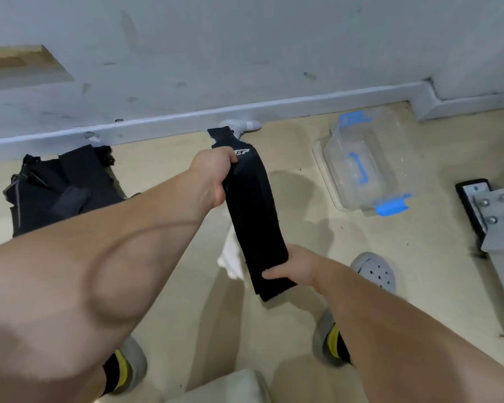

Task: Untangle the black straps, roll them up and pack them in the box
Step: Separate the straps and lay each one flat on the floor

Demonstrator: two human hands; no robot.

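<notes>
A wide black strap (252,216) with white lettering near its top is stretched out flat in the air above the floor. My left hand (213,177) grips its upper end, fingers curled round the edge. At the lower end my right hand (296,270) pinches the strap, thumb on top. More black straps (61,189) lie in a tangled heap on the floor at the left, by the wall. The clear plastic box (367,162) with blue clips and a blue handle sits on the floor to the right of the strap.
A white cloth (230,257) lies on the floor behind the strap. A metal bracket with bolts (495,210) sits at the right edge. My grey shoes (376,271) stand below. The wall and white skirting board (186,117) run along the far side.
</notes>
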